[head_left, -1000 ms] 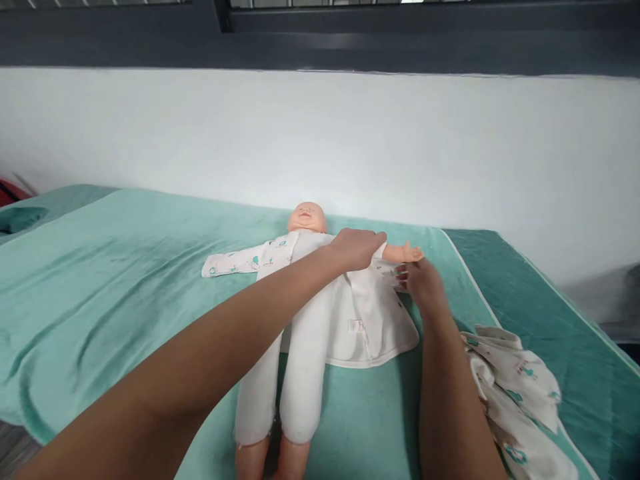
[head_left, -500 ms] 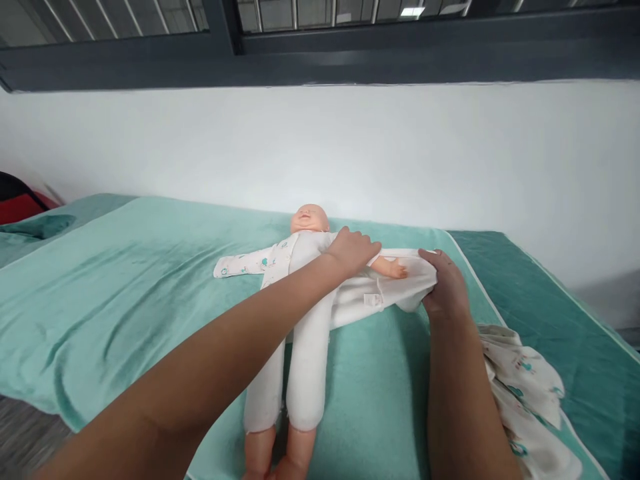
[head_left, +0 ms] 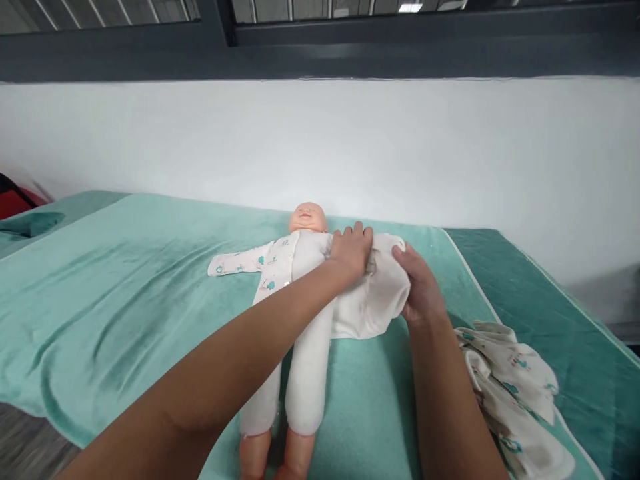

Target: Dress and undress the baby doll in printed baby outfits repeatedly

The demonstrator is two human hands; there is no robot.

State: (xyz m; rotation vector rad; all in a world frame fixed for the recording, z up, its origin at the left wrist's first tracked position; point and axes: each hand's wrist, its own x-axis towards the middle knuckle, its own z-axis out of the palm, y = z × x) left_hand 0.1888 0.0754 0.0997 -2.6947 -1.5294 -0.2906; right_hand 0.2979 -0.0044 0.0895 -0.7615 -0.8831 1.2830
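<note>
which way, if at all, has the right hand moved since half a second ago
Yes: judged against the dark window post, the right hand has shifted left, closer to the doll.

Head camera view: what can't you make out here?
All in the head view:
Doll: arm at picture right hidden by shirt and left hand.
Its legs: ends cut off by the bottom edge.
Red-and-black item: cut off by the left edge.
</note>
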